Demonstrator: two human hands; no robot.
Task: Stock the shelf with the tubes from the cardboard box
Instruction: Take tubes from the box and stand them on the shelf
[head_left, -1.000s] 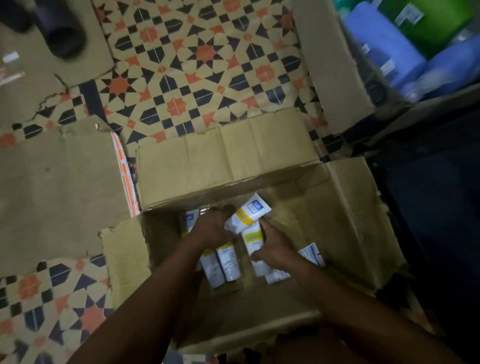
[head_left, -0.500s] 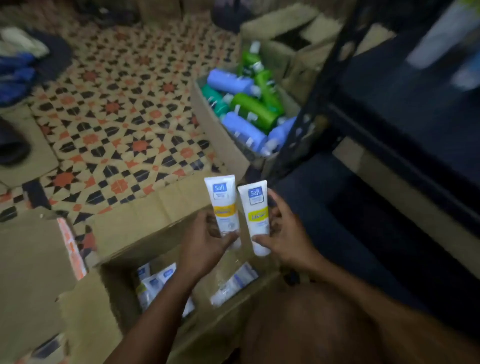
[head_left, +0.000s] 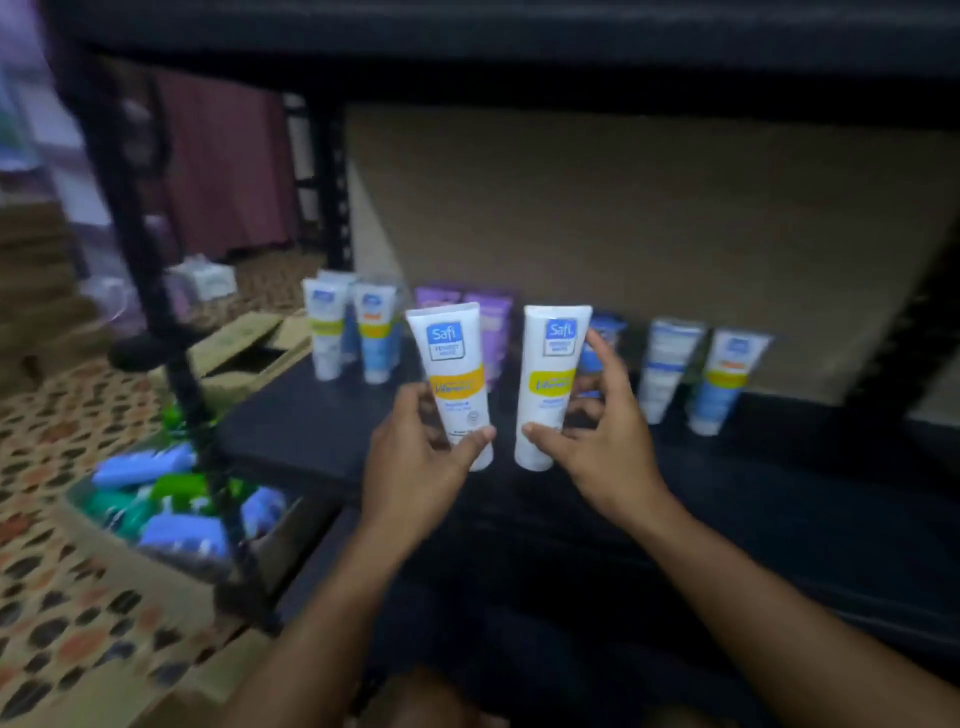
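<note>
gripping two tubes (head_left: 456, 364): left hand (head_left: 410, 470) one, right hand (head_left: 610, 452) one

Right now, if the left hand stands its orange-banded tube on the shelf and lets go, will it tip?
Somewhat tippy, probably: the orange-banded tube is tall and narrows toward its cap. Likely light, given the fingertip grip of the left hand. Similar tubes already stand on the shelf, so it could stay upright.

rear tubes (head_left: 670, 364): blurred | floor bottles (head_left: 171, 499): blurred | purple tubes (head_left: 496, 332): behind held tube (head_left: 457, 374)
</note>
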